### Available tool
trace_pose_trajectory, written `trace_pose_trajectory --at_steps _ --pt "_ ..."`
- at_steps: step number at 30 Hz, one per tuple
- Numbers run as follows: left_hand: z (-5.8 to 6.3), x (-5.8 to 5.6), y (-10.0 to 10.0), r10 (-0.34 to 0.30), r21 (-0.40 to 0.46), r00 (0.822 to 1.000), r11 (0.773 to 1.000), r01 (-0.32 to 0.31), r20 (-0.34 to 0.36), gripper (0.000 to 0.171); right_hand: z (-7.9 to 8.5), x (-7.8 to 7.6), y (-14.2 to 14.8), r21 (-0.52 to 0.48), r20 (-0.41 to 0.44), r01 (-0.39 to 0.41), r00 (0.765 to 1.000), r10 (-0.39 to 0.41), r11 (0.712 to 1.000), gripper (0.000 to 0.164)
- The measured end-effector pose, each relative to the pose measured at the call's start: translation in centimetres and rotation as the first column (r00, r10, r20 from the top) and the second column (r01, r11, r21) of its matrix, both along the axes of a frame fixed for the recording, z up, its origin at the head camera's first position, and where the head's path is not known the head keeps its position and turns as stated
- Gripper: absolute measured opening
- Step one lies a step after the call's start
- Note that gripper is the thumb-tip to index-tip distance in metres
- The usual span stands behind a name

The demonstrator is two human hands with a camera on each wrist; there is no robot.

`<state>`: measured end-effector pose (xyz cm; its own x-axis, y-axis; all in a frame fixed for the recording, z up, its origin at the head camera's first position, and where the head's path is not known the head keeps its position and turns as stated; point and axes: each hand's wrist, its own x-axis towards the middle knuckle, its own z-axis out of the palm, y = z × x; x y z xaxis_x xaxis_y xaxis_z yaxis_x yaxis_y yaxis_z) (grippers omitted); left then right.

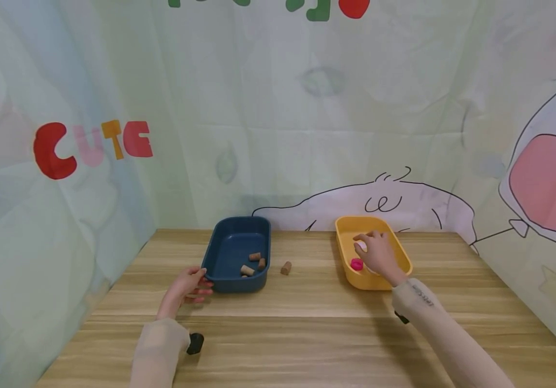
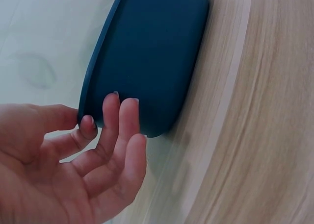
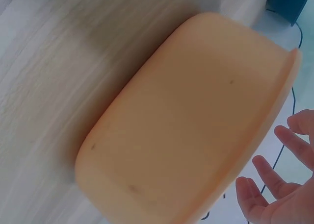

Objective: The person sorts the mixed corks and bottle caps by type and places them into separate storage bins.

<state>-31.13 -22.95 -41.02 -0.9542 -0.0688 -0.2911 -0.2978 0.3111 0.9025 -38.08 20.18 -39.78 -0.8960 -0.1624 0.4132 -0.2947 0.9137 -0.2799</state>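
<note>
My left hand (image 1: 189,283) pinches the rim of a dark blue bin (image 1: 239,284) at its near left corner with thumb and index finger. In the left wrist view the other fingers lie against or near the bin's outer wall (image 2: 152,52). Several corks (image 1: 247,270) lie inside. Above a yellow bin (image 1: 372,283) is my right hand (image 1: 379,253), fingers bent and spread. A pale round thing (image 1: 361,246) shows between its thumb and fingers; a bright pink ring-like piece (image 1: 357,264) lies in the bin. The right wrist view shows the fingers (image 3: 270,177) apart, gripping nothing visible.
One cork (image 1: 286,268) rests on the wooden table (image 1: 278,345) between the two bins, nearer the blue one. A printed cloth backdrop (image 1: 268,161) rises behind the table and along both sides.
</note>
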Motion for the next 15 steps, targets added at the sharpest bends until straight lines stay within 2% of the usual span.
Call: trace_pose_trajectory --at_steps 3,8,15 --pt "-0.1 -0.1 -0.1 -0.009 -0.001 1.0 1.0 0.009 -0.003 0.024 0.0 0.1 -0.5 0.01 0.005 -0.012 1.0 0.012 1.0 0.022" --pt "-0.3 -0.1 -0.1 -0.001 -0.007 1.0 1.0 0.001 0.001 0.024 -0.3 0.2 -1.2 0.056 -0.052 -0.042 0.998 0.045 0.998 0.021" --pt "-0.4 -0.2 -0.1 0.002 -0.009 1.0 1.0 -0.002 0.004 0.024 -0.5 0.4 -2.2 0.041 -0.071 -0.058 0.996 0.061 0.997 0.02"
